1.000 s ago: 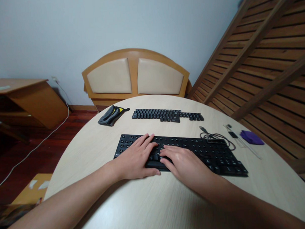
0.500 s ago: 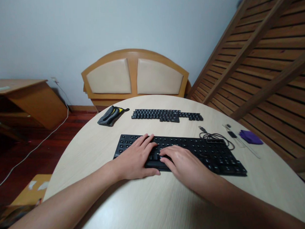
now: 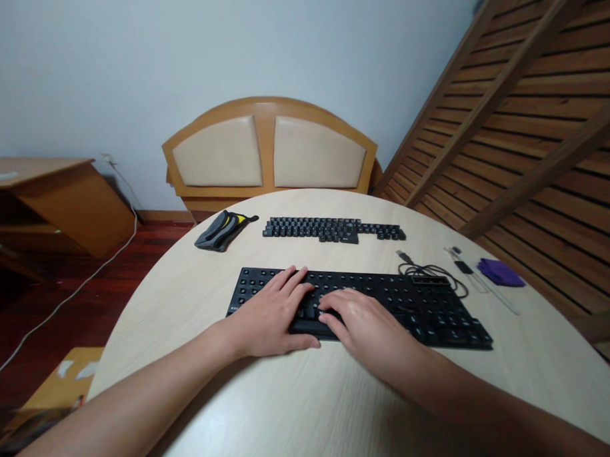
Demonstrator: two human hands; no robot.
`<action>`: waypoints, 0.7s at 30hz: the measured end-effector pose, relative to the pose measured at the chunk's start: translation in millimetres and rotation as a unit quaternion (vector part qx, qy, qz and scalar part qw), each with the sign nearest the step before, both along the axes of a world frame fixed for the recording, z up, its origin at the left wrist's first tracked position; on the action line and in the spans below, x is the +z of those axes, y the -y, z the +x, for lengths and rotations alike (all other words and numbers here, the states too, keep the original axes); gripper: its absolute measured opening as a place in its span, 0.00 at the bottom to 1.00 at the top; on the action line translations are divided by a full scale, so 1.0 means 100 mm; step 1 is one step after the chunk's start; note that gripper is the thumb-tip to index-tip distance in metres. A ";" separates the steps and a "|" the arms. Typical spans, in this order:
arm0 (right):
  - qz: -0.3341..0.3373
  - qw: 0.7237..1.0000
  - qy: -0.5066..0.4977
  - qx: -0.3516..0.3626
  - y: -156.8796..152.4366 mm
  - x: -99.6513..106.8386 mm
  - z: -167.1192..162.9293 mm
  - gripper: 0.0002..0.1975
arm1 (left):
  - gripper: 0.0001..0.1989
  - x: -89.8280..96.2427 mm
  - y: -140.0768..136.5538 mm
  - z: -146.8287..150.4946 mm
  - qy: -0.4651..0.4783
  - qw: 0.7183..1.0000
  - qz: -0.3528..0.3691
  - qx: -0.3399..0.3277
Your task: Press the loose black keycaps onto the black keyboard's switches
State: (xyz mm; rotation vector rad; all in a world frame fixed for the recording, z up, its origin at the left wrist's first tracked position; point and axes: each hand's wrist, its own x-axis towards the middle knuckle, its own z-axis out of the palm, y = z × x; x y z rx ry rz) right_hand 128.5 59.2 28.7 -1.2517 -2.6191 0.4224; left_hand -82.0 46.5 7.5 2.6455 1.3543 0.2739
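A black keyboard (image 3: 377, 289) lies on the table, with bare key sockets showing over much of its left and upper part. My left hand (image 3: 270, 313) rests across its left half, fingers spread and thumb along the front edge. Close beside it, my right hand (image 3: 371, 323) is bent over the middle of the front rows. Its thumb and forefinger pinch at a keycap there, mostly hidden by the fingers. Behind the keyboard, loose black keycaps (image 3: 310, 228) stand in rows.
On the round table (image 3: 311, 401), a grey, black and yellow pouch (image 3: 222, 231) lies at the back left. A coiled USB cable (image 3: 426, 271), thin metal tools (image 3: 487, 285) and a purple cloth (image 3: 501, 273) are at the right. A wooden headboard (image 3: 267, 150) stands behind.
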 end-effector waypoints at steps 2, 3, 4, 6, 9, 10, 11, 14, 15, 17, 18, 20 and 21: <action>-0.004 1.000 -0.018 -0.001 -0.02 0.00 0.01 0.06 | 0.44 0.00 0.00 0.00 0.006 1.000 -0.001 0.001; -0.006 1.000 -0.023 -0.001 -0.02 0.00 0.02 0.06 | 0.43 -0.01 0.00 -0.01 0.007 1.000 -0.001 0.000; -0.006 1.000 -0.022 -0.001 -0.03 0.00 0.01 0.06 | 0.43 -0.01 0.00 -0.01 0.006 1.000 -0.001 0.000; -0.005 1.000 -0.009 0.002 -0.02 -0.01 0.00 0.06 | 0.43 0.00 0.00 -0.01 -0.004 1.000 -0.001 -0.002; 0.000 1.000 0.017 0.009 -0.01 -0.03 -0.03 0.08 | 0.44 0.01 0.00 0.00 -0.010 1.000 0.001 -0.003; -0.001 1.000 0.023 0.010 0.00 -0.03 -0.04 0.08 | 0.44 0.01 0.00 0.00 -0.009 1.000 0.001 -0.004; -0.001 1.000 0.025 0.009 0.00 -0.03 -0.04 0.08 | 0.44 0.02 0.00 0.01 -0.006 1.000 0.000 -0.004; 0.003 1.000 0.030 0.007 0.01 -0.03 -0.03 0.07 | 0.44 0.02 0.00 0.01 -0.008 1.000 -0.004 -0.002; 0.007 0.999 0.032 0.007 0.01 -0.02 -0.03 0.07 | 0.44 0.02 0.00 0.01 -0.011 1.000 -0.006 -0.002; 0.016 0.999 0.035 0.010 0.01 -0.01 -0.02 0.07 | 0.44 0.03 0.00 0.01 -0.014 1.000 -0.005 -0.002; 0.019 0.999 0.035 0.012 0.01 -0.01 -0.02 0.07 | 0.44 0.03 0.00 0.01 -0.013 1.000 -0.005 -0.003; 0.022 0.999 0.032 0.017 0.00 0.00 -0.01 0.08 | 0.44 0.03 0.01 0.01 -0.009 1.000 -0.003 -0.003; 0.022 0.999 0.030 0.020 -0.01 0.00 -0.01 0.08 | 0.44 0.03 0.01 0.01 -0.008 1.000 -0.002 -0.003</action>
